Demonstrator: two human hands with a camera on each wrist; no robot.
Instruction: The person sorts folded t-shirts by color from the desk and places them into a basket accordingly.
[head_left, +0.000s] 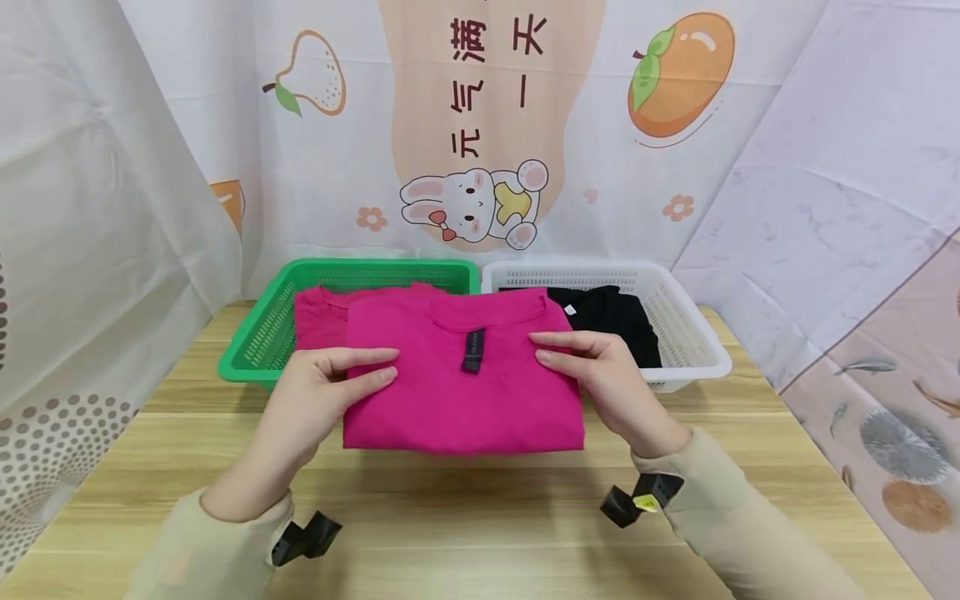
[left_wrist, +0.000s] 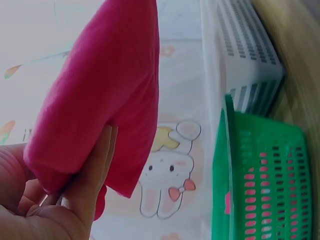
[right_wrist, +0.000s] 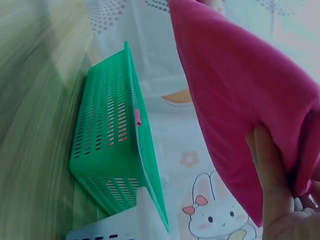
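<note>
A folded pink shirt (head_left: pixel 465 400) with a dark neck label hangs above the table, held up between both hands. My left hand (head_left: pixel 318 392) pinches its left side, thumb and forefinger on the front. On the right side my right hand (head_left: pixel 607 375) grips it the same way. Both wrist views show fingers tucked behind the cloth, with the folded layers between thumb and fingers. Behind it, the green basket (head_left: pixel 258 333) holds more pink clothing (head_left: pixel 318 321). Black clothing (head_left: pixel 618 321) lies in the white basket (head_left: pixel 697 333), partly hidden by the shirt.
The two baskets stand side by side at the back of the wooden table (head_left: pixel 450 525). A printed cloth curtain (head_left: pixel 322 183) rises right behind them, with more hanging cloth at both sides. Small black cameras sit on both wrists.
</note>
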